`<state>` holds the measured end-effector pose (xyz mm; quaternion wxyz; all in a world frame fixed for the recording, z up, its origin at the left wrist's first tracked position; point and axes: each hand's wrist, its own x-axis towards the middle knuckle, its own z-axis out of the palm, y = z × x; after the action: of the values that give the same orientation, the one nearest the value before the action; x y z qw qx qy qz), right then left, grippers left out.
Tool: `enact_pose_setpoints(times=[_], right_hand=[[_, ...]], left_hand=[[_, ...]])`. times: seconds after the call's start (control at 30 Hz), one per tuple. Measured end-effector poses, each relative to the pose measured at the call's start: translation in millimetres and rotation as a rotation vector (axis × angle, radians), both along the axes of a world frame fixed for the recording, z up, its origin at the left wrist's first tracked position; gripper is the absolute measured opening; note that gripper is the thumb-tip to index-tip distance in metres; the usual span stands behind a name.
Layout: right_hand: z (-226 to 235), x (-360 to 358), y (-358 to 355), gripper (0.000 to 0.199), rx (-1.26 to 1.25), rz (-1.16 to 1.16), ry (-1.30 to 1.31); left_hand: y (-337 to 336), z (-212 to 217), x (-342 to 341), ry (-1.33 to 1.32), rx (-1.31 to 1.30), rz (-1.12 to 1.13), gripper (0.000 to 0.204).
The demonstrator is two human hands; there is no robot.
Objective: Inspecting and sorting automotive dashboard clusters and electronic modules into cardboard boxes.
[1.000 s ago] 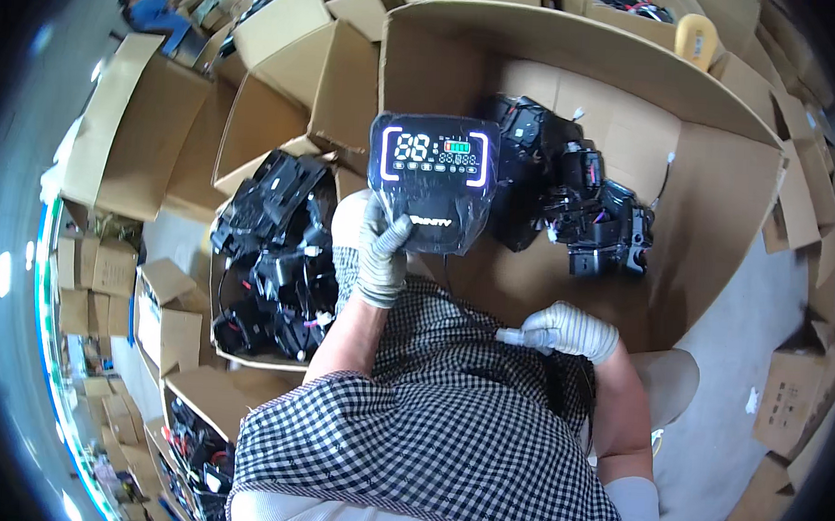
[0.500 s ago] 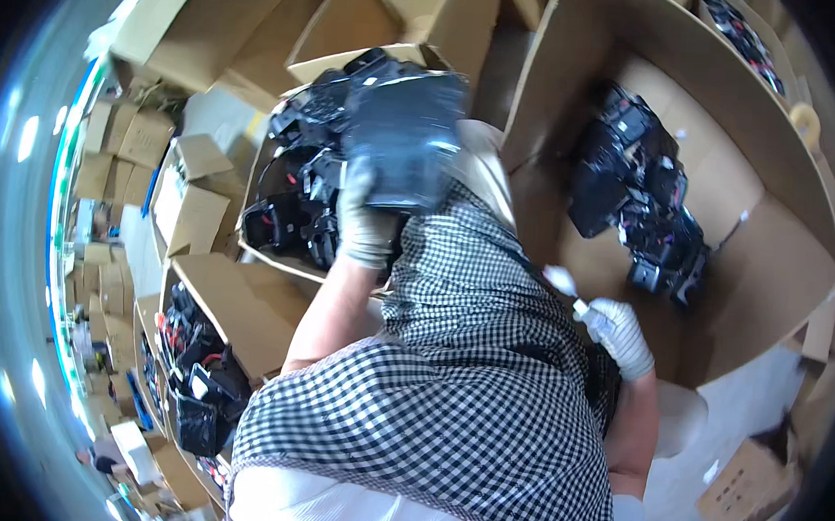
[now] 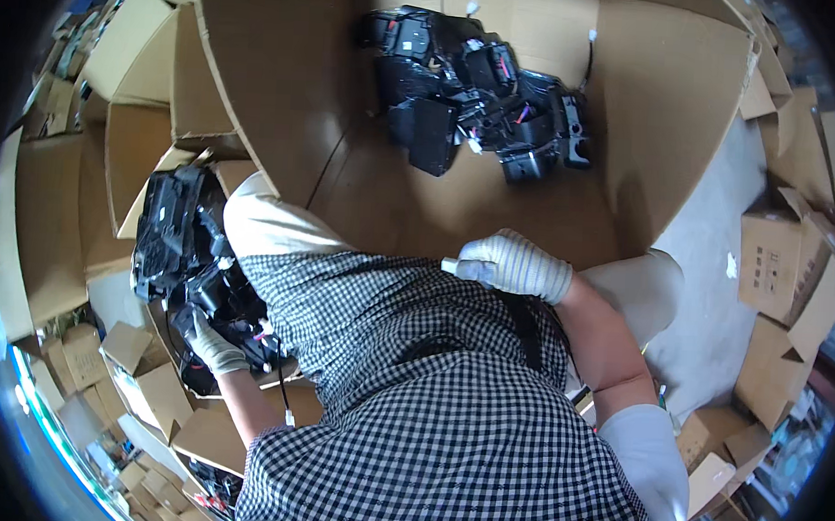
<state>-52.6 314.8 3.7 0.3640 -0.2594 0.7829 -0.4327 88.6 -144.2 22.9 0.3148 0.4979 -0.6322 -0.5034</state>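
My left hand (image 3: 216,347), in a pale work glove, reaches into a carton of black plastic units (image 3: 216,289) at the left. Its fingertips blend into the dark parts, so their grip is unclear. Above it, a larger black ribbed unit (image 3: 172,222) lies on the pile. My right hand (image 3: 520,265), in a striped glove, is closed in front of my checked apron (image 3: 449,383). A small white-ended item (image 3: 450,265) pokes out of its fingers; most of it is hidden. Beyond it, black film-wrapped units (image 3: 481,96) with wires lie in a big carton (image 3: 666,113).
The big carton's walls rise in front of my knees. A black cable with a white plug (image 3: 288,415) hangs over the left carton's edge. Open cartons (image 3: 56,217) stand at the far left, others (image 3: 776,262) at the right beside grey floor (image 3: 703,240).
My view has swung right. The flat black film-wrapped unit is no longer held up in my left hand, which is now down in the left carton. My right hand has come up before the apron.
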Motion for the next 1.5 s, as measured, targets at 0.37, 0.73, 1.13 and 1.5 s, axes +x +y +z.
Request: enact_pose_setpoints(times=[0.37,0.73,1.13,1.5], right_hand=[[-7,-26,17,0.049,-0.046,0.051,-0.11],[4,-51,44,0.039,-0.134,-0.156,-0.056],[30,-44,48,0.033,-0.525,-0.786,-0.476],[24,-21,42,0.03,0.071,-0.08,0.329]], left_hand=[[275,-133,-258,-0.391,-1.249,-1.884,0.044],[327,-200,-341,-0.909,-1.271,-2.253,0.025],[274,-17,-226,0.115,-0.14,-1.646,0.029],[264,-4,-128,-0.087,0.094,-1.714,0.035]])
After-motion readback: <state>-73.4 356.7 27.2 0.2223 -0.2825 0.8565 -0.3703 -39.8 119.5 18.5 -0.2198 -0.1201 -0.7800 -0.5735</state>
